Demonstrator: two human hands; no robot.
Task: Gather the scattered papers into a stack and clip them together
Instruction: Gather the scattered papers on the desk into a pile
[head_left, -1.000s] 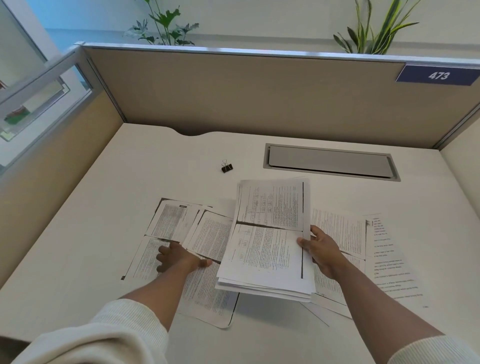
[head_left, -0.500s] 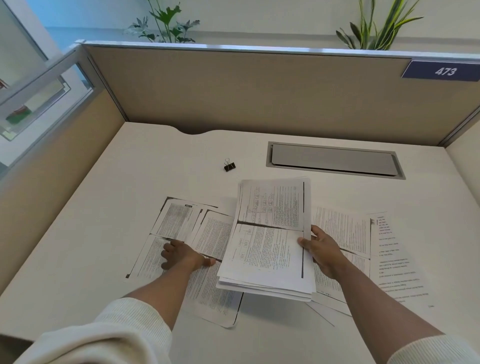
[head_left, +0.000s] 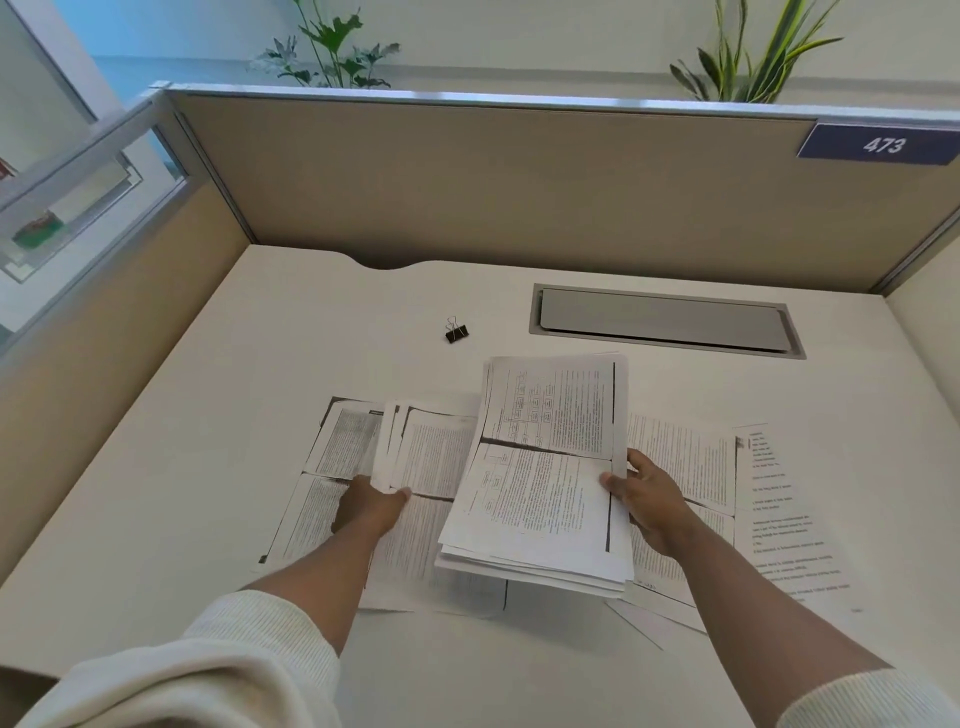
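My right hand (head_left: 649, 504) grips a thick stack of printed papers (head_left: 540, 467) by its right edge and holds it raised above the desk. My left hand (head_left: 369, 506) pinches the left edge of a loose printed sheet (head_left: 431, 457), whose edge curls up off the desk. Under and left of it lies another sheet (head_left: 317, 499) with dark copy borders. More loose sheets (head_left: 691, 457) lie to the right, partly hidden by the stack, with a sparsely printed page (head_left: 779, 519) furthest right. A small black binder clip (head_left: 456, 332) sits on the desk beyond the papers.
The cream desk (head_left: 208, 467) is walled by beige cubicle partitions (head_left: 493, 182) at the back and both sides. A grey cable cover (head_left: 665, 322) is set into the desk at the back right. A blue 473 sign (head_left: 883, 144) hangs on the partition.
My left hand has gone from lying on the left sheets to pinching one sheet, lifting its left edge. The stack in my right hand has stayed about where it was.
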